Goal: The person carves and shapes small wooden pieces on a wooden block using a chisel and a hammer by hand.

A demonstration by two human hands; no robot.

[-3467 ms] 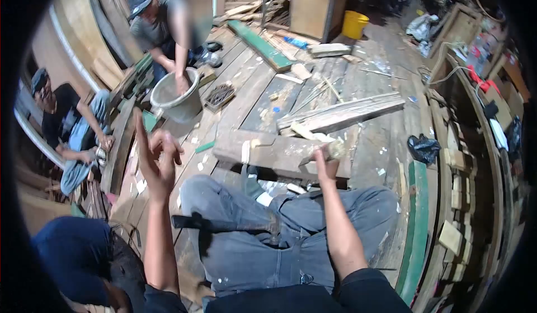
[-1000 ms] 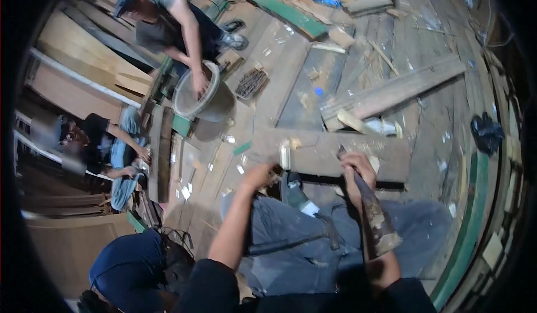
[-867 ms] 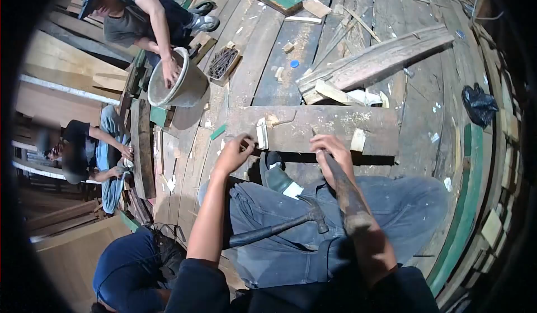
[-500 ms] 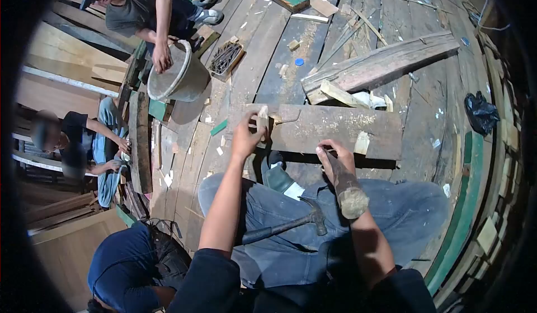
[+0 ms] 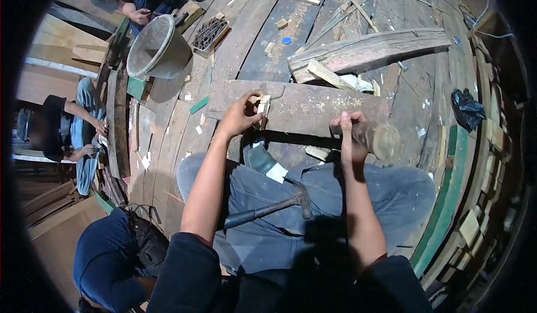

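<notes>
Left hand [image 5: 239,117] in a narrow pinch, block [image 5: 264,105] at the thumb and fingertips, on their right side; block over the plank [image 5: 319,106], left of its middle, by the near edge. Right hand [image 5: 352,137] wrapped round a wooden tool [image 5: 386,142], blurred round end rightward, near the plank's near right corner. Hammer [image 5: 274,207] across lap.

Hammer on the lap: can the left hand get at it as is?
Probably not without letting go: the left hand holds a small wood piece, though the hammer itself lies mostly uncovered.
</notes>
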